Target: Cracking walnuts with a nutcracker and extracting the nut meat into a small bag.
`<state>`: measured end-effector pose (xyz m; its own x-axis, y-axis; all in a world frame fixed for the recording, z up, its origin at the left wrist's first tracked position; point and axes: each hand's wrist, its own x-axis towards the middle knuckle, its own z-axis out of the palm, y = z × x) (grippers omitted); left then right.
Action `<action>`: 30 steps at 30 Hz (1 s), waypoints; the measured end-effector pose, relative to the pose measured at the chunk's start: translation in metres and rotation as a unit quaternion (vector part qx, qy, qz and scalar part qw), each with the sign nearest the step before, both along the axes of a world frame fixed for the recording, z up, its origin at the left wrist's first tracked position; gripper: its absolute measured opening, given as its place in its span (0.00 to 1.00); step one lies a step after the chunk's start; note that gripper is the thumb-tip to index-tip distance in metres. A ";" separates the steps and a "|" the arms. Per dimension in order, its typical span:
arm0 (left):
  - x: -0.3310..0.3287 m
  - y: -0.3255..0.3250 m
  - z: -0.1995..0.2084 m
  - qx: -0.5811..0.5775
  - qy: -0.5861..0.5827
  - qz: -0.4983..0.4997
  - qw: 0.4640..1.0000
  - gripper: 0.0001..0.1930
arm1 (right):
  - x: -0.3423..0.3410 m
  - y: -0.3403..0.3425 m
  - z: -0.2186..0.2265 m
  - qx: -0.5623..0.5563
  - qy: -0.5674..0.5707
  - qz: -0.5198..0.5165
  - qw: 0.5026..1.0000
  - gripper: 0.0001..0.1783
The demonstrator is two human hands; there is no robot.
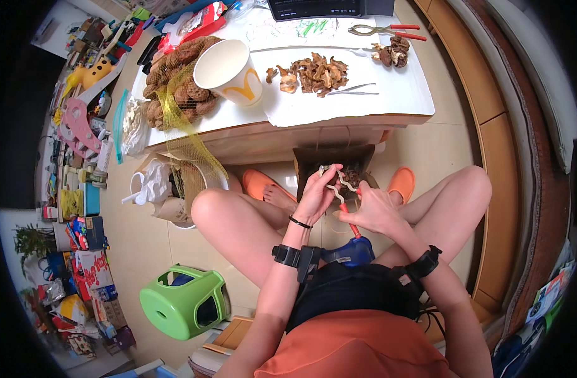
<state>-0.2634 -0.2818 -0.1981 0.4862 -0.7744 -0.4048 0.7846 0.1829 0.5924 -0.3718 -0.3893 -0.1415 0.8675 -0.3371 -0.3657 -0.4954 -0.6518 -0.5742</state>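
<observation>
Over the cardboard box (306,160) between my feet, both hands work on a nutcracker (336,193) with red handles and wavy metal arms. My left hand (320,192) is closed around its jaw end; whether a nut sits between the jaws is hidden by the fingers. Nearer my body, my right hand (378,211) is closed on the handle side, one red grip showing below its thumb. Dark shell bits (356,183) lie in the box. On the table in front are a pile of brown walnut kernels (320,72) and metal tweezers (354,90).
A mesh bag of walnuts (184,88) and a white paper cup (228,70) occupy the table's left part. A second nutcracker (389,30) and cracked walnuts (394,53) lie right. A bin (203,179) and green stool (182,302) stand left on the floor.
</observation>
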 end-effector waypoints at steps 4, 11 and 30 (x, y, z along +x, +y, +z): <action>-0.003 -0.004 -0.002 0.009 -0.005 0.006 1.000 0.11 | 0.002 -0.001 0.004 0.004 0.041 0.006 0.999 0.36; -0.007 -0.013 -0.003 0.064 -0.073 0.017 0.995 0.12 | 0.003 -0.009 -0.001 0.023 0.056 0.029 0.998 0.37; -0.008 -0.046 -0.005 0.228 -0.214 0.198 0.929 0.09 | 0.013 0.013 -0.029 -0.159 -0.063 -0.097 0.980 0.21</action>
<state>-0.2716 -0.3281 -0.2031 0.8884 -0.2970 -0.3502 0.3836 0.0609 0.9215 -0.3592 -0.3760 -0.1707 0.8078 -0.5793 -0.1086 -0.5652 -0.7091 -0.4216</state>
